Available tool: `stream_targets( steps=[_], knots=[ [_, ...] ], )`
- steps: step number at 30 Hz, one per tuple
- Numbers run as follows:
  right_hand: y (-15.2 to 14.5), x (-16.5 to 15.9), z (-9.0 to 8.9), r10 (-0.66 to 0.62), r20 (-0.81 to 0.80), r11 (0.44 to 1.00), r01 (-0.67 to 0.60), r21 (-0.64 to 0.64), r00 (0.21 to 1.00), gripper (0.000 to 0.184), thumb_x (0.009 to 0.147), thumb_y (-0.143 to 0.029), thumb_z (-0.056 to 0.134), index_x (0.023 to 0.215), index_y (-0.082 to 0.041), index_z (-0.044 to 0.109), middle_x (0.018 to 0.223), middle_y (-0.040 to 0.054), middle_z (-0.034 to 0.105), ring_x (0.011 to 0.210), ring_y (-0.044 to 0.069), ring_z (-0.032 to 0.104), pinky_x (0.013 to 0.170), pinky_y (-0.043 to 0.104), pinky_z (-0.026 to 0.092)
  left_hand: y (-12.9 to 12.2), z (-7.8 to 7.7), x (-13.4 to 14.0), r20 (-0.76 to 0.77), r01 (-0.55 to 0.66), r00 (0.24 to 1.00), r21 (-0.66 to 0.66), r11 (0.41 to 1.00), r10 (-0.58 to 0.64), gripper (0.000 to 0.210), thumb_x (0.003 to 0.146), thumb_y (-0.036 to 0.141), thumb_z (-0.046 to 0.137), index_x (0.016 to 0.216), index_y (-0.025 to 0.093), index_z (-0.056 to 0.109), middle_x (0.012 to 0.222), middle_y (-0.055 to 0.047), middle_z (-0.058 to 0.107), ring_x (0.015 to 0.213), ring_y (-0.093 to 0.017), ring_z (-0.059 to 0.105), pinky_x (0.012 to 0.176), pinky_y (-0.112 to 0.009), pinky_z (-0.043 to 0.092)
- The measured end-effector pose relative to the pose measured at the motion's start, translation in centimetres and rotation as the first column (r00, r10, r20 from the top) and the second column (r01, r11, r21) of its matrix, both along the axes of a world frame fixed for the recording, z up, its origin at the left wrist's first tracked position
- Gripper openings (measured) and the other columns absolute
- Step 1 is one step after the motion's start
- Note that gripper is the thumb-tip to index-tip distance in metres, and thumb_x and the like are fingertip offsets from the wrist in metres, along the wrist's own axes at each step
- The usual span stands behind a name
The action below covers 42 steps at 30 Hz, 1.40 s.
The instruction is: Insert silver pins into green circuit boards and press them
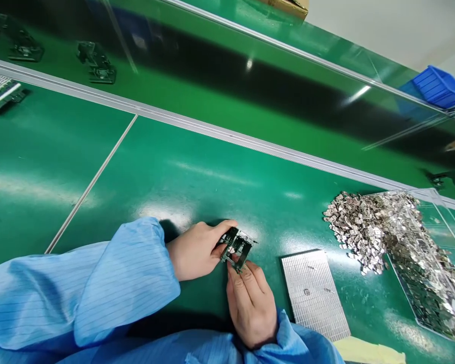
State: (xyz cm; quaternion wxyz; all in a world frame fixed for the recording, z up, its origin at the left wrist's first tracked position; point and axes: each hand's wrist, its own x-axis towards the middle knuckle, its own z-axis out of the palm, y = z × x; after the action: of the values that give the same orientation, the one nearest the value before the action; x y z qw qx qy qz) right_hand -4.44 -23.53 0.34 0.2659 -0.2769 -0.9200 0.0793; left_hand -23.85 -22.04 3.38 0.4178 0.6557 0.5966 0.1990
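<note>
A small dark assembly (241, 248), black and dark green with shiny metal bits, is held a little above the green tabletop. My left hand (197, 247) is closed on its left side, thumb along the top edge and fingers beneath. From below, my right hand (252, 303) pinches the lower edge of the same piece, its fingers pressed together. Whether a smaller part sits between those right fingertips is hidden. Close to my right hand lies a flat silver block (314, 293), marked by a grid of fine lines, with a few tiny dark pieces on top.
A heap of small metal pieces (358, 230) spills from a clear plastic tray (434, 197) at right. Behind a metal rail (227, 134), a green belt carries dark assemblies (98, 63). A blue bin (440, 87) stands far right. Another gridded block (0, 91) lies far left.
</note>
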Motion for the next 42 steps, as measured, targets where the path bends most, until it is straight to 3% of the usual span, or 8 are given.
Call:
stream_targets(
  steps=[6,14,24,31,34,38,42],
  knots=[
    [-0.1,0.0,-0.3,0.021,0.044,0.999,-0.022,0.034,0.999,0.03,0.089,-0.003,0.043,0.111,-0.002,0.063,0.103,0.0193,0.068,0.097,0.03,0.061,0.078,0.042,0.057,-0.1,-0.2,-0.1,-0.028,0.014,1.0,0.023,1.0,-0.014,0.053,0.082,0.01,0.044,0.133,0.021,0.044,0.066,0.002,0.062,0.054,-0.016,0.058,0.053,-0.024,0.038],
    [0.0,-0.3,0.1,0.007,0.049,0.998,-0.01,0.06,0.999,0.027,0.088,0.0,0.043,0.102,0.0,0.065,0.096,0.02,0.068,0.091,0.029,0.06,0.075,0.039,0.057,-0.1,0.1,-0.1,-0.018,0.018,1.0,0.002,1.0,-0.018,0.054,0.081,0.008,0.044,0.133,0.021,0.044,0.057,0.005,0.055,0.045,-0.014,0.051,0.048,-0.023,0.033],
    [0.0,-0.6,0.3,-0.004,0.031,0.999,0.003,0.049,1.0,0.028,0.088,0.0,0.043,0.105,-0.001,0.065,0.097,0.0195,0.069,0.088,0.028,0.061,0.074,0.039,0.057,-0.1,-0.2,-0.2,-0.056,0.023,0.998,0.033,0.999,-0.021,0.053,0.081,0.01,0.046,0.133,0.021,0.046,0.055,0.006,0.054,0.046,-0.014,0.053,0.048,-0.023,0.035],
    [-0.2,-0.5,0.1,-0.028,0.007,0.998,0.028,0.055,1.0,0.028,0.088,0.0,0.044,0.105,0.0,0.066,0.102,0.0214,0.069,0.092,0.028,0.061,0.075,0.04,0.058,-1.8,-0.9,0.1,-0.137,-0.031,0.989,0.133,0.991,0.049,0.062,0.086,0.011,0.046,0.145,0.015,0.024,0.053,0.009,0.053,0.045,-0.014,0.055,0.047,-0.023,0.037],
    [-0.3,-0.5,-0.1,-0.048,-0.001,0.997,0.048,0.058,0.999,0.028,0.089,-0.002,0.044,0.105,-0.003,0.067,0.101,0.0189,0.07,0.09,0.026,0.062,0.074,0.039,0.058,-3.3,-1.7,-0.2,-0.171,-0.077,0.976,0.293,0.953,0.132,0.05,0.086,0.016,0.056,0.132,0.013,0.037,0.063,0.006,0.059,0.048,-0.012,0.058,0.048,-0.022,0.041],
    [-0.2,-0.6,-0.1,-0.058,-0.014,0.996,0.059,0.061,0.998,0.027,0.089,-0.003,0.045,0.103,-0.004,0.068,0.102,0.0174,0.07,0.09,0.026,0.062,0.075,0.038,0.058,-4.3,-2.2,-0.6,-0.271,0.076,0.956,0.587,0.806,0.108,0.015,0.088,0.022,0.059,0.102,0.017,0.057,0.087,-0.005,0.064,0.069,-0.015,0.063,0.061,-0.024,0.049],
    [-0.1,-0.5,-0.1,-0.046,-0.028,0.998,0.047,0.032,0.999,0.029,0.089,-0.002,0.043,0.102,-0.004,0.069,0.101,0.0163,0.07,0.091,0.026,0.062,0.076,0.037,0.057,-3.9,-1.9,-0.7,-0.317,0.167,0.946,0.65,0.742,0.065,0.012,0.086,0.016,0.061,0.098,0.015,0.062,0.096,-0.008,0.065,0.083,-0.019,0.061,0.071,-0.031,0.052]
  ],
)
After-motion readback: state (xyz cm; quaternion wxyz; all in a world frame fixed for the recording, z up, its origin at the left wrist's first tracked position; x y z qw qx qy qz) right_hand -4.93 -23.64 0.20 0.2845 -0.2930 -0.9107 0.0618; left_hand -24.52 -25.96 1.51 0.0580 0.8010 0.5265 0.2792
